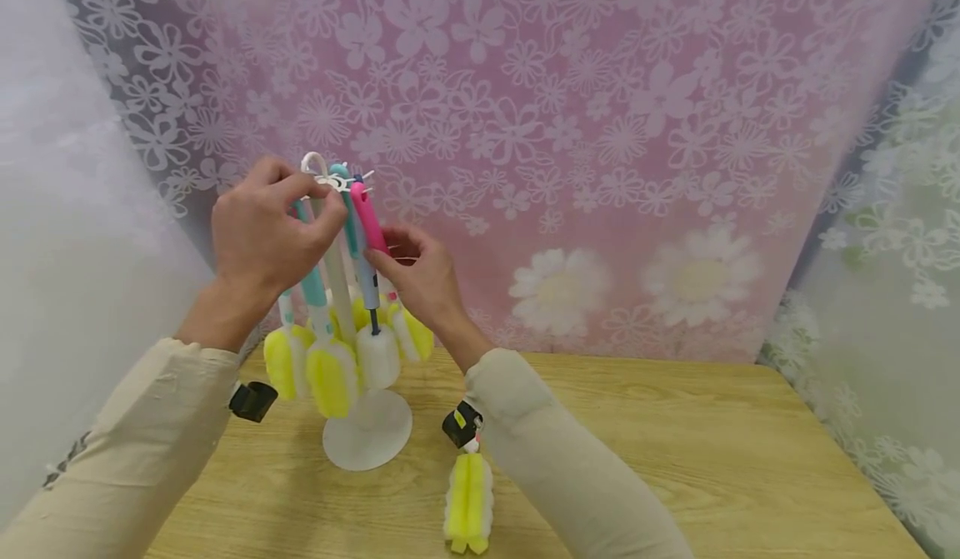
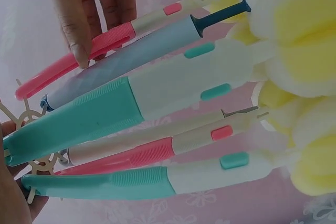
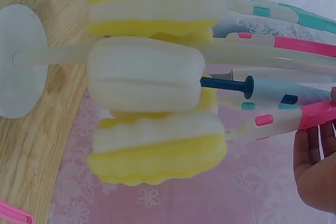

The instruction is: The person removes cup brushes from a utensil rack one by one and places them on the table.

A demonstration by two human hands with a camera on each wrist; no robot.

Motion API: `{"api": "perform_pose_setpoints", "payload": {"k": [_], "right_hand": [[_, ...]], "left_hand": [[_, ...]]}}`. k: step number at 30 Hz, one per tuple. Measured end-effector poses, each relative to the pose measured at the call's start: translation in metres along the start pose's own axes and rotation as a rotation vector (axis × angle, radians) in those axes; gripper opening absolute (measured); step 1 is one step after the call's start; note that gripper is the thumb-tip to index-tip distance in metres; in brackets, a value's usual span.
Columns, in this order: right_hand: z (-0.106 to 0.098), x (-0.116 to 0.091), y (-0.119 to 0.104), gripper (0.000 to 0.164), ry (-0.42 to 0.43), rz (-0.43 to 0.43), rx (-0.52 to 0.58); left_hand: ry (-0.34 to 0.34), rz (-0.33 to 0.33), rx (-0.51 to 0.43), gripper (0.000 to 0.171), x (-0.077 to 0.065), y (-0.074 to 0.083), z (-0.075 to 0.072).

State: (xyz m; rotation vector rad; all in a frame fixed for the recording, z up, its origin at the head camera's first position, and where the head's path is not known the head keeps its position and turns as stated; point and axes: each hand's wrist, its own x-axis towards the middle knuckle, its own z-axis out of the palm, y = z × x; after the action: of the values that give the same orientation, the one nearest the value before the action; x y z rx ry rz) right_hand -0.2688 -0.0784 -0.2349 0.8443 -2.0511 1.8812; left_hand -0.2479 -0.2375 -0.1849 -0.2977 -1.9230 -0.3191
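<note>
A white stand (image 1: pixel 367 438) holds several bottle brushes hanging heads down around its pole. At its top, my left hand (image 1: pixel 262 226) pinches the white hook ring (image 1: pixel 335 182) between thumb and forefinger. My right hand (image 1: pixel 423 276) grips a pink-handled sponge brush (image 2: pixel 79 66) by the handle, whose tip is up at the ring. Right beside it hangs a brush with a grey-blue handle (image 3: pixel 283 92) and a white sponge head (image 1: pixel 378 359). Teal-handled brushes (image 2: pixel 79 119) with yellow and white sponge heads hang nearer my left hand.
On the wooden table (image 1: pixel 675 451) lies another yellow and white sponge brush (image 1: pixel 469 505), partly beneath my right forearm. A pink flowered cloth (image 1: pixel 600 126) hangs behind the stand. Black wrist straps (image 1: pixel 252 401) sit at both cuffs.
</note>
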Motion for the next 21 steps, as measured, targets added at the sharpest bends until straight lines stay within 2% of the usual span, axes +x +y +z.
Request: {"api": "perform_pose_setpoints", "payload": {"k": [7, 12, 15, 21], "right_hand": [[-0.001, 0.006, 0.014, 0.03, -0.013, 0.005, 0.001], [-0.004, 0.01, 0.028, 0.033, 0.014, -0.003, -0.039], [-0.008, 0.009, 0.028, 0.032, 0.035, -0.016, -0.043], [-0.021, 0.006, 0.022, 0.029, 0.049, -0.035, 0.02]], "left_hand": [[-0.018, -0.005, 0.005, 0.029, -0.001, 0.001, 0.0], [-0.018, 0.002, 0.012, 0.03, -0.001, 0.002, 0.0], [-0.014, 0.001, 0.015, 0.03, -0.001, 0.002, 0.0], [-0.004, -0.006, 0.007, 0.031, -0.001, 0.002, 0.0]]}}
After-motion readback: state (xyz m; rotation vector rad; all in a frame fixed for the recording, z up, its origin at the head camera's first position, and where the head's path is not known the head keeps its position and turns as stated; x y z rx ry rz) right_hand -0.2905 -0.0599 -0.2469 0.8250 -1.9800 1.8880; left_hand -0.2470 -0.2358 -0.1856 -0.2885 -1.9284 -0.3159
